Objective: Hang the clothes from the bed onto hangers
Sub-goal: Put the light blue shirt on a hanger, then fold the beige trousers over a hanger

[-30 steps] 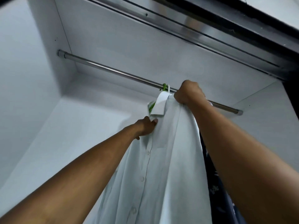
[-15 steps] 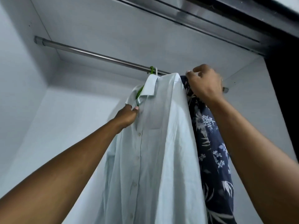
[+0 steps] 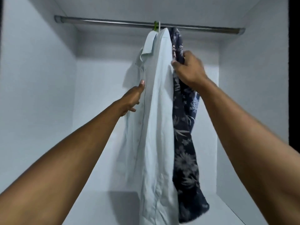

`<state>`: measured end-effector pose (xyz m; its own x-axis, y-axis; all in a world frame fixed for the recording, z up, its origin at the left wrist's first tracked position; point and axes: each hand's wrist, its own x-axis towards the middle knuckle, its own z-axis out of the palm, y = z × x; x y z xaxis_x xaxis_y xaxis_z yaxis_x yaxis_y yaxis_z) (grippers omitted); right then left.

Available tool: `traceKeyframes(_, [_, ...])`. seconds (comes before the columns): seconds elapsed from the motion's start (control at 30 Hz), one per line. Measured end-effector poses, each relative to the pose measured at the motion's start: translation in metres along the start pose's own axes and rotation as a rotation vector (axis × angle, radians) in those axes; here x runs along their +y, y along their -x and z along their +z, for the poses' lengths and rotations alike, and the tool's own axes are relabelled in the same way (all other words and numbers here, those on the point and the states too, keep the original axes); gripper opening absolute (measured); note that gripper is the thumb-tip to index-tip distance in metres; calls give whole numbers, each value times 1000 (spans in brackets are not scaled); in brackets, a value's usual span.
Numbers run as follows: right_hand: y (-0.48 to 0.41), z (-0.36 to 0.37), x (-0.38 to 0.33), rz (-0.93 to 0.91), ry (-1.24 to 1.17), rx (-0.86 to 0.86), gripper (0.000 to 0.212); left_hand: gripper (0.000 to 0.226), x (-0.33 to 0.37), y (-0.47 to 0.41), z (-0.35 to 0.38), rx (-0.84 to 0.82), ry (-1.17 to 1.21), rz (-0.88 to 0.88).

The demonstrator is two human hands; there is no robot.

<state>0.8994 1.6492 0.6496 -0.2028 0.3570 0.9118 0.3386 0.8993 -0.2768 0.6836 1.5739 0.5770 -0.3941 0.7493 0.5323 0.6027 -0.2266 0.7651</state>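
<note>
Pale blue shirt (image 3: 155, 111) hangs mid-frame; the left hand (image 3: 133, 98) rests nearly straight fingers against its buttoned front. Just right, the right hand (image 3: 188, 70) curls its fingers round a fold of the navy floral shirt (image 3: 185, 143). Above, a green hanger (image 3: 155, 27) hooks the steel rail (image 3: 105, 22) inside the white wardrobe (image 3: 32, 95).

Both arms raised, extended forward. Left hand (image 3: 132, 99) fingers straight, flat. Right hand (image 3: 189, 70) higher, fingers curled, gripping dark shirt (image 3: 185, 143).
</note>
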Motion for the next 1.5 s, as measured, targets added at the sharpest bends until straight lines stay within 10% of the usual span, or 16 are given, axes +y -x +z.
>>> traceKeyframes(0.4, [245,18,-32,-4,-239,19,63,83,-29,226,22,171,-330,-243])
traceKeyframes(0.7, [492,68,-135,148,-392,-534,55,67,-92,462,-9,166,-523,-460])
traceKeyframes(1.1, [776,-3,-462,-62,-624,-1149,47,61,-57,936,-163,373,-719,-1019])
traceKeyframes(1.5, [976,-62,-764,-736,-793,-1606,52,59,1,1274,-264,812,-675,-1531])
